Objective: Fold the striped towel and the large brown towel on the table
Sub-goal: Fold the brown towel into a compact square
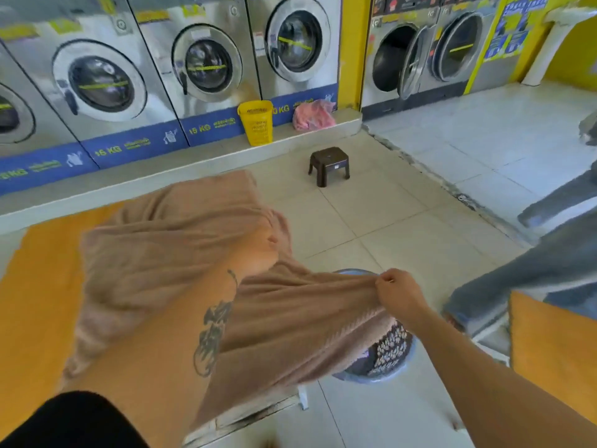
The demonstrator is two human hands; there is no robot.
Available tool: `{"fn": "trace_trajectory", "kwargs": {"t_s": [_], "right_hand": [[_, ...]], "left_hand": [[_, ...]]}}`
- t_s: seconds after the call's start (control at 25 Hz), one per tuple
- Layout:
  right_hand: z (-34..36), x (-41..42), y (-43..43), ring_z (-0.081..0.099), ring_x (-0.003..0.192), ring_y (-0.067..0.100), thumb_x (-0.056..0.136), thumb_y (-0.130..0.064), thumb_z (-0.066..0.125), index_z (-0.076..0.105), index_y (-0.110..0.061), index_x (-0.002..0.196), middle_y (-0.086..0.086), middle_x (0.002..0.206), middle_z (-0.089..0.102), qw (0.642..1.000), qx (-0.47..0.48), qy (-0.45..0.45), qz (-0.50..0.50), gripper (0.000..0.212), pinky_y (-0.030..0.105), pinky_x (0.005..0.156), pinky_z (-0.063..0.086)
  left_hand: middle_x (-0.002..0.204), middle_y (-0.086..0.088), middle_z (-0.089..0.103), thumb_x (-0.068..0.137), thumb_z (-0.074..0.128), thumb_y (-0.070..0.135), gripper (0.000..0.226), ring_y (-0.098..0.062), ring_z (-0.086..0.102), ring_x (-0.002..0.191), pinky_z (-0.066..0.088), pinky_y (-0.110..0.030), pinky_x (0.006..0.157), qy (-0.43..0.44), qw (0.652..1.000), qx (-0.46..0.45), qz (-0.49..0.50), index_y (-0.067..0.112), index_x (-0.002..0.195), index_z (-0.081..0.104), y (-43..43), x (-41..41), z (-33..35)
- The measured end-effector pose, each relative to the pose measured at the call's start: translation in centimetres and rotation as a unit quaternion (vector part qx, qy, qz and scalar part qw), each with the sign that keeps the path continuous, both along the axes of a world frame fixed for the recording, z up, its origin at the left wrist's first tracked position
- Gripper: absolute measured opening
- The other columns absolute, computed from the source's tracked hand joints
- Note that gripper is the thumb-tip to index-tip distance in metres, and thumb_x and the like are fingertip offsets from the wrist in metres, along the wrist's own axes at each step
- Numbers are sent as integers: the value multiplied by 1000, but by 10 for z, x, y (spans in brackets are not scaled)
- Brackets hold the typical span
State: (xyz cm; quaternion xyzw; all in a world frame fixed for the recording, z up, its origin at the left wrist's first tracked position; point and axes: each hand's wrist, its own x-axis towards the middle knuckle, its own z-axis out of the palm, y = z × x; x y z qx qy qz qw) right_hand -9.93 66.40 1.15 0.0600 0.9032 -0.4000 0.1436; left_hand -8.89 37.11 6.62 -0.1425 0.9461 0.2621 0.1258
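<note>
The large brown towel (155, 253) lies half spread and rumpled over the orange table (35, 286); its right part hangs past the table's edge. My left hand (266, 245), blurred, grips a bunch of the towel near its far right edge. My right hand (395, 291) pinches a near corner and pulls it out to the right, above a laundry basket. No striped towel is in view.
A blue laundry basket (384, 360) with patterned cloth stands on the floor under the towel's hanging end. A person in jeans (517, 270) stands at the right beside another orange table (549, 350). A brown stool (329, 164), a yellow basket (256, 122) and washing machines (97, 82) lie ahead.
</note>
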Motion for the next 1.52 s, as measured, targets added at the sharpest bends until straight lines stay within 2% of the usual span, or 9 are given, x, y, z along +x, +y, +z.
{"fn": "trace_trajectory", "kwargs": {"t_s": [0.12,0.24,0.36,0.52,0.72,0.84,1.12,1.28,1.52], "right_hand": [[-3,-9,10,53,58,18,97,-18,47,60,-12,90,10,79,66,998,38,-28,33,16,25,47,38],[-8,-4,3,43,55,15,95,-19,52,50,-12,70,4,68,52,970,149,-130,143,26,24,49,36],[2,7,-21,41,58,13,94,-17,49,44,-16,67,1,70,47,950,197,-90,227,28,21,51,33],[12,21,-59,51,78,22,91,-10,50,55,-12,92,5,86,54,964,91,-59,242,6,24,63,41],[27,53,-100,62,83,25,82,-7,61,65,-17,107,9,99,64,981,-46,-67,176,27,38,72,53],[40,64,-112,62,79,23,81,-6,60,64,-20,104,10,99,65,977,-84,-76,178,27,32,63,51],[61,-2,-146,60,72,24,83,-9,60,64,-16,106,11,89,65,981,-118,-51,146,25,32,59,47],[50,-81,-187,59,84,23,88,-8,56,64,-14,111,8,99,64,976,-136,-65,158,24,34,66,49],[9,-193,-256,59,90,27,92,-6,49,68,-9,108,10,105,67,970,-87,-87,208,25,44,84,54]], "left_hand": [[129,1,57,99,45,12,35,-21,56,110,41,-25,81,-23,998,14,62,16,131,60,6,53,7],[139,-5,53,102,42,13,36,-25,52,124,39,-29,93,-40,994,10,100,15,135,57,1,91,12],[146,-6,48,103,43,12,36,-24,48,130,40,-31,99,-43,988,42,146,14,137,56,-5,125,10],[142,-2,50,102,43,12,37,-22,50,126,39,-27,90,-7,976,97,196,18,137,55,-14,161,15],[129,1,58,99,49,17,24,-17,56,114,49,-35,96,38,966,146,208,31,114,61,-36,203,15],[124,2,61,98,49,14,27,-17,57,114,49,-34,98,61,964,157,205,30,116,62,-51,214,25],[120,6,61,99,50,16,26,-13,59,111,48,-24,80,105,962,162,192,34,114,62,-84,154,48],[121,10,58,100,50,17,27,-10,56,112,45,-23,78,86,971,126,184,33,118,61,-111,85,45],[127,8,56,99,47,16,29,-12,54,111,48,-31,89,23,969,90,228,30,121,61,-151,-21,29]]}}
